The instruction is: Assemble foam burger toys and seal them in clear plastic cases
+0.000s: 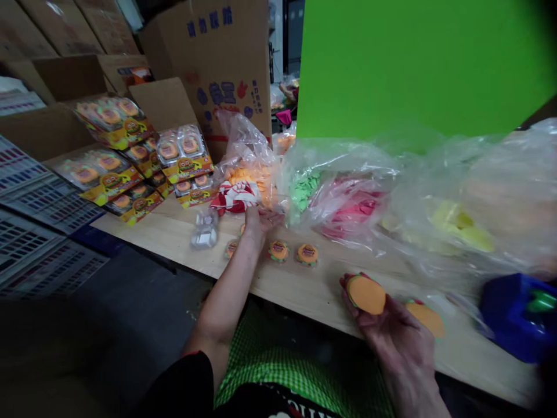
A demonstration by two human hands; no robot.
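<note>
My right hand (398, 334) is closed around a toy burger (366, 294) with a smooth orange bun facing up and a thin green edge. Another orange burger piece (424, 318) lies on the table just right of that hand. My left hand (261, 220) reaches forward with fingers stretched out, slightly blurred. Its thumb is close to a red-and-white striped bundle (236, 196); whether they touch I cannot tell. Small burgers with printed tops, one (278, 251) and another (307, 253), sit near my left forearm, which partly hides others. Left of it lies a clear plastic case (204, 229).
Clear bags of orange pieces (256, 174), green pieces (306, 188), pink pieces (352, 203) and yellow pieces (461, 226) line the table's back. A blue bin (517, 316) stands right. Packaged burgers (187, 151) and an open carton (26, 130) are left. A green panel (413, 69) rises behind.
</note>
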